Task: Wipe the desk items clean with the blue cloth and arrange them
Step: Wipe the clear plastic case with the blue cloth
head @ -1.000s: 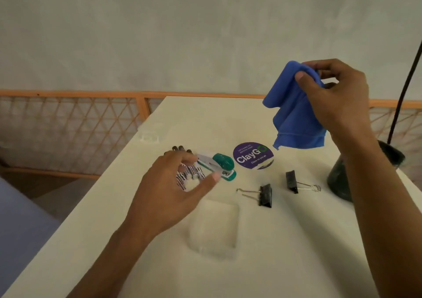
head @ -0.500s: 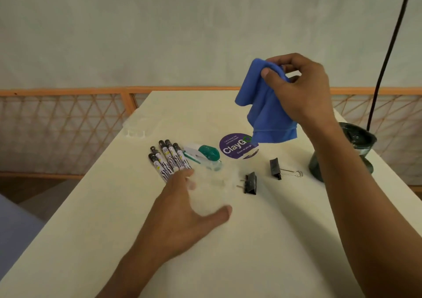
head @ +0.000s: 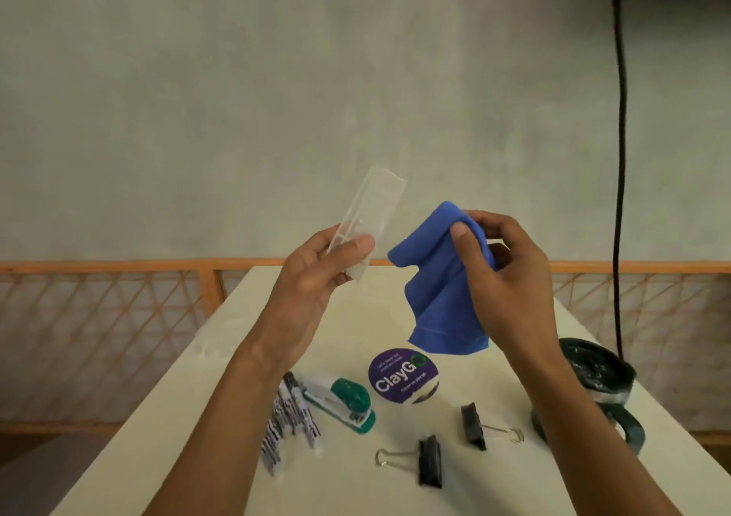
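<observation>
My left hand (head: 312, 274) holds a clear plastic tray (head: 372, 207) up in the air, tilted on edge. Just to its right, my right hand (head: 502, 274) grips the blue cloth (head: 439, 290), which hangs down close to the tray without touching it. Below on the white desk (head: 514, 488) lie several markers (head: 288, 416), partly hidden by my left forearm, a green and white stapler (head: 340, 401), a round purple ClayGo lid (head: 403, 375) and two black binder clips (head: 429, 460) (head: 474, 424).
A dark lamp base (head: 593, 373) stands at the desk's right edge, its black cable (head: 619, 159) running up the wall. Another clear plastic piece (head: 213, 347) lies at the desk's left edge. An orange lattice railing (head: 118, 317) runs behind the desk.
My left hand picked the clear tray up off the desk and raised it. My right hand brought the cloth toward it. The camera tilted upward.
</observation>
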Available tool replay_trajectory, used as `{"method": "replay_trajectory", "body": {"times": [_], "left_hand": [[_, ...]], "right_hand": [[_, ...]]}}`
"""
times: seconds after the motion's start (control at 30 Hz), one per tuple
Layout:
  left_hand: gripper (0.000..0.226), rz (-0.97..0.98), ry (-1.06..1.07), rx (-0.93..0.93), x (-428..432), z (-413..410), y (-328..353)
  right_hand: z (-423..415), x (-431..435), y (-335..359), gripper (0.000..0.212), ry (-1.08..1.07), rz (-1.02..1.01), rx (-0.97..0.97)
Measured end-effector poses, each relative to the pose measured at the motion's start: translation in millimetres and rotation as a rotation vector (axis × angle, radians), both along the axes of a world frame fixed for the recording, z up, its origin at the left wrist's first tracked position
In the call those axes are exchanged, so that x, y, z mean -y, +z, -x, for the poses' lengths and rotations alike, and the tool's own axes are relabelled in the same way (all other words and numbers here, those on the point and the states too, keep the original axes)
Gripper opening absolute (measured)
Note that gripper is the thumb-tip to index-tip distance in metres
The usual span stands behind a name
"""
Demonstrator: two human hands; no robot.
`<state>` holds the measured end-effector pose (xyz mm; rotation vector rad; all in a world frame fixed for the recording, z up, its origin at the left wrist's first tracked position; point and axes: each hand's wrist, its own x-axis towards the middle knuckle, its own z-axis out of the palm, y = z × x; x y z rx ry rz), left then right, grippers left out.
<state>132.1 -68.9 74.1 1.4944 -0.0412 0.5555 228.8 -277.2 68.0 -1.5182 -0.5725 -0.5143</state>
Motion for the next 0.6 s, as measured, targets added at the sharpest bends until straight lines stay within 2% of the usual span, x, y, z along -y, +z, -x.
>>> {"method": "replay_trajectory", "body": {"times": [0.2,0.3,0.4,0.6], "left_hand": [[0.085,-0.170,-0.013,0.006,2,-8,-5],[0.102,-0.166,0.026,0.044,-2,-8,-5],[0.103,-0.153,0.073,0.094,-10,-6,-3],[0.097,-0.154,0.120,0.121,-18,-5,-2]], "right_hand": [[13,-6,14,0.017,-0.029,-0.062,0.205],[21,-12,16,0.022,-0.107,0.019,0.379],[27,-20,8,0.031,-0.155,0.153,0.501],[39,-33,-8,0.037,-0.073,0.301,0.575]]}}
